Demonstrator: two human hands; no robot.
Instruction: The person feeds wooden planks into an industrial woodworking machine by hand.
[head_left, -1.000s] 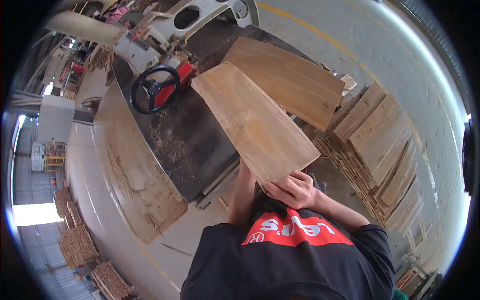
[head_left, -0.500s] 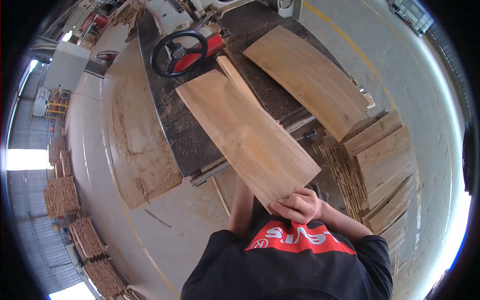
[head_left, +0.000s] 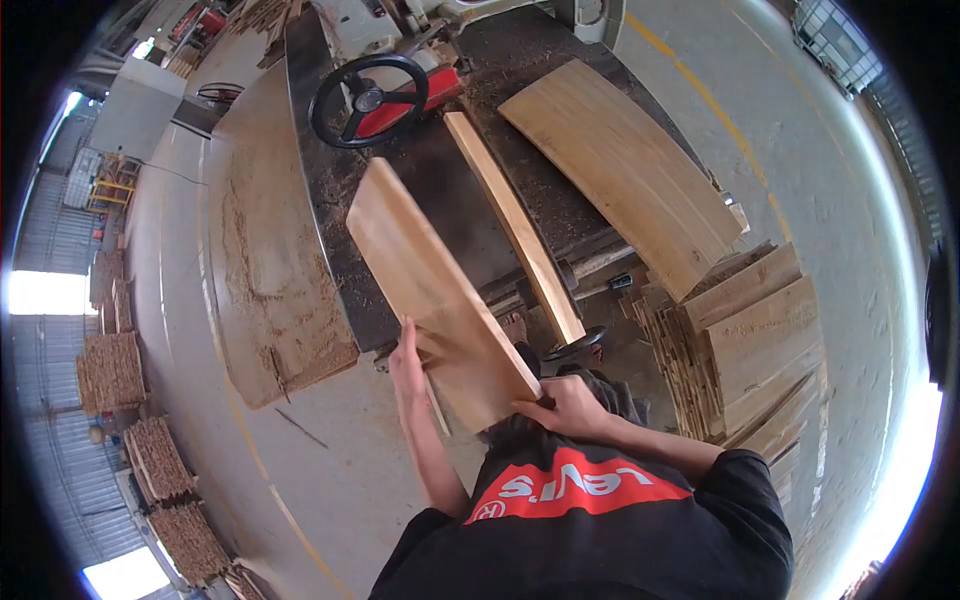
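A wooden board [head_left: 430,300] is tilted up on its side before me, its long thin edge facing upward. My right hand [head_left: 568,408] grips its near end at the corner, thumb on the face. Along the board's left side, my left hand [head_left: 407,370] supports it, fingers pointing up and partly hidden against the wood. Under and beyond the board is the dark machine table [head_left: 440,190], with sawdust on it. A narrow wooden strip [head_left: 515,225], like a guide fence, runs along the table to the right of the board and overhangs its near edge.
A wide wooden panel [head_left: 625,170] lies on the table's right side. Stacked boards [head_left: 750,330] stand at right. A black handwheel [head_left: 368,100] sits at the table's far end, another handwheel [head_left: 575,343] below its front edge. A dusty wooden sheet [head_left: 265,260] extends at left.
The board has turned from lying face up to standing tilted on edge, moving left and uncovering the strip. My left hand has come from beneath it to its left side.
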